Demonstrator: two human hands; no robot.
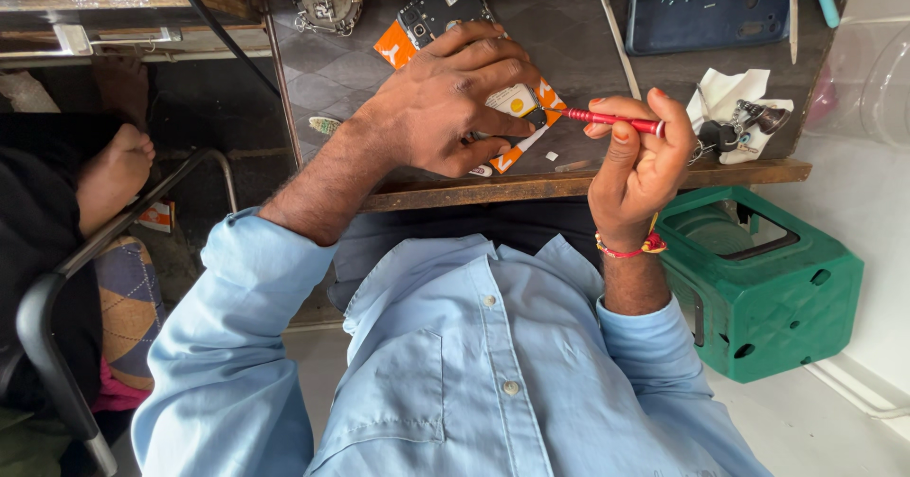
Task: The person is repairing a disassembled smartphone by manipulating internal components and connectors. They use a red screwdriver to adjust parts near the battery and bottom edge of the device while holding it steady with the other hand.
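On the dark tabletop (578,41), seen from the head camera, an orange and white card-like package (517,117) lay flat under the left hand (445,107), one orange corner showing beside the wrist side and another near the fingertips. A small yellow round mark sat on its white part. An opened phone (438,8) with its dark inner board showing rested partly on this package, just above the left hand's knuckles.

The left hand's grip was spread and pressed down over the phone and package, fingers curled around something small that the hand hid. The right hand (637,159) held a red screwdriver (607,119) in a narrow pinch between thumb and fingers, the shaft lying level and its dark tip pointing left, touching or just beside the left fingertips. A red and yellow thread band (627,247) circled the right wrist.

A blue tray (706,12) lay at the far right of the tabletop, well apart from both hands. White paper (735,93) with a bunch of keys (749,121) on it lay just beside the right hand, near the tabletop's front wooden edge (531,188). Bare tabletop was open between the package and the blue tray. Below the edge stood a green plastic crate (768,287), close to the right forearm.
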